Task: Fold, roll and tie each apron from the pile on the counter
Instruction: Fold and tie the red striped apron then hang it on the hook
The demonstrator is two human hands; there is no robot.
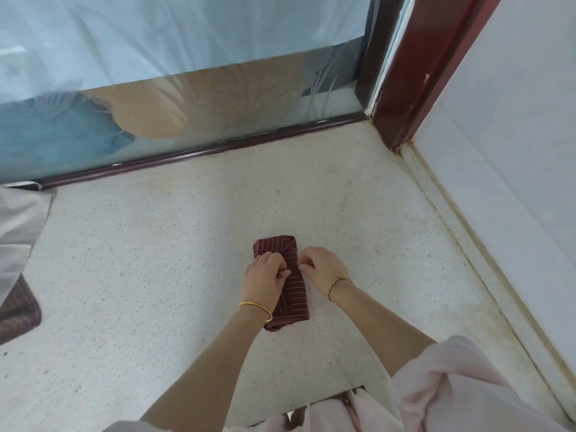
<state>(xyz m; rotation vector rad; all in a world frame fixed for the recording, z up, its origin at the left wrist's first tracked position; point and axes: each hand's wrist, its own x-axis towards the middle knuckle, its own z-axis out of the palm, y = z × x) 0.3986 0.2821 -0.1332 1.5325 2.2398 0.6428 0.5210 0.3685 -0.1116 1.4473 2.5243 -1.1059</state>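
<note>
A dark red apron with thin pale stripes (pixel 294 297) lies rolled into a short bundle in the middle of the speckled counter (pixel 156 275). My left hand (pixel 265 280) lies over the bundle's left side, its curled fingers pinching something small at the middle, which looks like the tie. My right hand (pixel 322 265) is just right of the bundle, fingertips pinched at the same spot. The tie itself is mostly hidden by my fingers.
A pile of aprons sits at the far left edge: a pale grey one (pixel 18 232) over a dark striped one (pixel 17 310). A glass window with a dark red sill (pixel 199 149) closes the back. A white wall (pixel 498 182) bounds the right.
</note>
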